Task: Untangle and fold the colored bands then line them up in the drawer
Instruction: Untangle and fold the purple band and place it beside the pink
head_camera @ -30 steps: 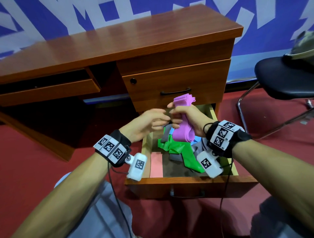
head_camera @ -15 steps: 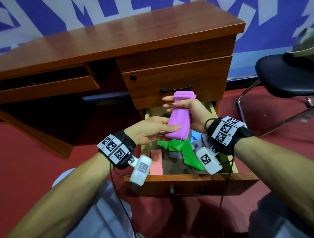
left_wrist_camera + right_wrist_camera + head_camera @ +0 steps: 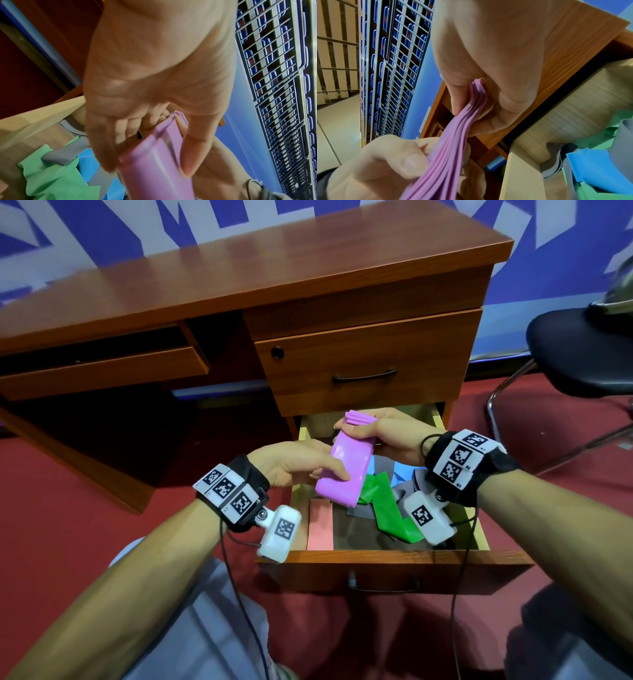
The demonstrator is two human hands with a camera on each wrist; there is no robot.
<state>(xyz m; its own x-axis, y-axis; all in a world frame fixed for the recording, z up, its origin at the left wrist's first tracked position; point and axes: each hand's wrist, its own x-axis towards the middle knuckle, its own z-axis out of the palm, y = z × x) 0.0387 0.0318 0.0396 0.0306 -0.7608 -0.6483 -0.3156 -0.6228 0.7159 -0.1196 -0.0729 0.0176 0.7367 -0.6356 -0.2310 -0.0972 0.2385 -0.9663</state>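
Above the open bottom drawer (image 3: 394, 559) of a wooden desk (image 3: 239, 289) on red carpet, before a blue-and-white wall, a person folds a purple band (image 3: 342, 470). Right hand (image 3: 387, 433) pinches its stacked far end; left hand (image 3: 294, 463) grips the near end, thumb on top. Green band (image 3: 387, 508), grey, blue and pink bands lie below in the drawer.

Our folded purple band (image 3: 342, 470) held slanted above the drawer (image 3: 394, 559), pink band (image 3: 320, 529) flat along its left edge, green band (image 3: 387, 508), grey band (image 3: 380, 465) and blue band (image 3: 400, 475) tangled mid-drawer
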